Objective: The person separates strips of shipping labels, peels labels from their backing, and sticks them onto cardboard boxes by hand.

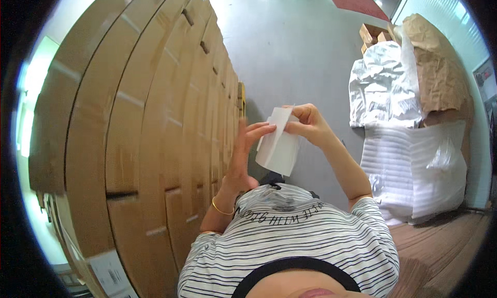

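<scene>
A small stack of white paper sheets (279, 154), perhaps labels, is held up in front of my chest. My right hand (309, 124) pinches its upper right edge between thumb and bent fingers. One sheet stands partly lifted, its edge raised along the middle of the stack. From the other side my left hand (241, 155) reaches in with fingers stretched out, fingertips touching the stack's upper left part. The left thumb stays apart from the paper. What is on the sheets' faces cannot be made out.
Tall stacks of brown cardboard boxes (155, 122) line my left side, close to my left arm. On the right are silvery wrapped bundles (385, 80), white foam sheeting (393, 168), brown crumpled paper (440, 65) and a small open carton (371, 34). Grey floor (290, 49) runs ahead between them.
</scene>
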A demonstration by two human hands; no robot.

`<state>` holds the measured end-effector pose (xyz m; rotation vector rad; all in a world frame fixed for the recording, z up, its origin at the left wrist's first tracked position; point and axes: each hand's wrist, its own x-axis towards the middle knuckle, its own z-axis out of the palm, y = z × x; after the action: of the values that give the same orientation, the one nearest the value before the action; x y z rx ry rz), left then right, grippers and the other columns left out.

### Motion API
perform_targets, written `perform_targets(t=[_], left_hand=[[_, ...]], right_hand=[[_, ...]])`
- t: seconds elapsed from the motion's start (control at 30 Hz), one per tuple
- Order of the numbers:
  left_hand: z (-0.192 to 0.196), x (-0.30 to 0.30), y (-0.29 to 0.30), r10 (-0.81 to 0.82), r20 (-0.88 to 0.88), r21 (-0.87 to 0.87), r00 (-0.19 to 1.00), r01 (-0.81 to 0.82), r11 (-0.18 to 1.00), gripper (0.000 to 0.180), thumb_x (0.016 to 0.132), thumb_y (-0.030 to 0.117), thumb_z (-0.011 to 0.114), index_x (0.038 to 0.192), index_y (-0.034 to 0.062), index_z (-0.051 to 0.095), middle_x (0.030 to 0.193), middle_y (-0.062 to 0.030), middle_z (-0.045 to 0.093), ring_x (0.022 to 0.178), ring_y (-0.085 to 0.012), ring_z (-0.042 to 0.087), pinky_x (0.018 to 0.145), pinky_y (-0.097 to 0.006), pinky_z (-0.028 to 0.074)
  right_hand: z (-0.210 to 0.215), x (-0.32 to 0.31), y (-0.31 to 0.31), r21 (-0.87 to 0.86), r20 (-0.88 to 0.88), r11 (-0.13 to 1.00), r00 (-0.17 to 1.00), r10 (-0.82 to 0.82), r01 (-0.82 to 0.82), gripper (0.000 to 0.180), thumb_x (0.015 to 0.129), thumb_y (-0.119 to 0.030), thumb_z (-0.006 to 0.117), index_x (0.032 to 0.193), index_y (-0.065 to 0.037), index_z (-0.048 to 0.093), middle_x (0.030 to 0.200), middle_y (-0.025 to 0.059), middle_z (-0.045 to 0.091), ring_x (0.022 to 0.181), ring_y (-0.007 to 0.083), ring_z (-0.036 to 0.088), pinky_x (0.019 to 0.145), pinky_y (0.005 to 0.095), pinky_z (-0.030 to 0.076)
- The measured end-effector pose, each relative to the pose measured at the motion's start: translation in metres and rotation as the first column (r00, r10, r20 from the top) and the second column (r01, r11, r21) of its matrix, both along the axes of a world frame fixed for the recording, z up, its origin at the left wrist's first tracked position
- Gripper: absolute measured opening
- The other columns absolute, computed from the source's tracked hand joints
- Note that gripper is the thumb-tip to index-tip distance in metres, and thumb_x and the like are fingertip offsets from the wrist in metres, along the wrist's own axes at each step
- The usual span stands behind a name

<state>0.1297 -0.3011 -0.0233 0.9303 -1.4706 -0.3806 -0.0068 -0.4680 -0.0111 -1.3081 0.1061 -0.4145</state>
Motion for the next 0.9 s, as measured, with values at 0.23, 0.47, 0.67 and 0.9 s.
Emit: perform_targets(t=[0.23, 0.47, 0.67, 0.9], left_hand=[[0.033, 0.064, -0.168, -0.097, -0.185, 0.316, 0.978, 0.153, 0.936, 0.062, 0.078, 0.023, 0.076, 0.131, 0.0029, 0.052, 0.131, -0.0102, 0.052, 0.108, -0.0193, 0.053, 0.094, -0.035, 0.045], [0.008, 0.116, -0.344, -0.159, -0.1, 0.485, 0.982, 0.187, 0.854, 0.04, 0.07, 0.003, 0.079, 0.105, 0.0033, 0.061, 0.092, -0.0018, 0.064, 0.088, -0.0126, 0.058, 0.082, -0.029, 0.047], [0.023, 0.125, -0.482, -0.194, -0.392, 0.633, 0.899, 0.417, 0.652, 0.034, 0.071, -0.009, 0.076, 0.1, 0.0015, 0.06, 0.093, -0.0026, 0.065, 0.088, -0.0081, 0.06, 0.079, -0.022, 0.048], [0.02, 0.177, -0.594, -0.002, -0.481, 0.564, 0.876, 0.312, 0.764, 0.032, 0.074, -0.006, 0.075, 0.1, 0.0019, 0.058, 0.094, -0.0035, 0.065, 0.086, -0.0076, 0.061, 0.078, -0.022, 0.048]], right_hand=[[0.019, 0.035, -0.131, -0.072, -0.041, 0.995, 0.997, 0.064, -0.067, 0.016, 0.085, -0.011, 0.066, 0.093, 0.002, 0.065, 0.075, -0.0052, 0.053, 0.074, 0.0036, 0.049, 0.068, 0.0207, 0.042], [0.02, 0.049, -0.295, -0.166, -0.12, 0.984, 0.992, 0.037, -0.057, 0.015, 0.084, -0.01, 0.067, 0.095, 0.0, 0.066, 0.081, -0.0029, 0.059, 0.075, 0.0028, 0.05, 0.067, 0.0199, 0.043], [0.018, 0.071, -0.46, -0.083, -0.176, 0.957, 0.95, 0.259, -0.277, 0.015, 0.087, -0.013, 0.066, 0.092, 0.001, 0.068, 0.072, -0.0022, 0.06, 0.067, 0.0029, 0.05, 0.06, 0.0204, 0.042], [0.017, 0.153, -0.623, 0.007, -0.191, 0.894, 0.877, 0.441, -0.448, 0.014, 0.086, -0.012, 0.067, 0.084, 0.002, 0.068, 0.067, -0.0024, 0.059, 0.06, 0.0025, 0.048, 0.052, 0.0199, 0.039]])
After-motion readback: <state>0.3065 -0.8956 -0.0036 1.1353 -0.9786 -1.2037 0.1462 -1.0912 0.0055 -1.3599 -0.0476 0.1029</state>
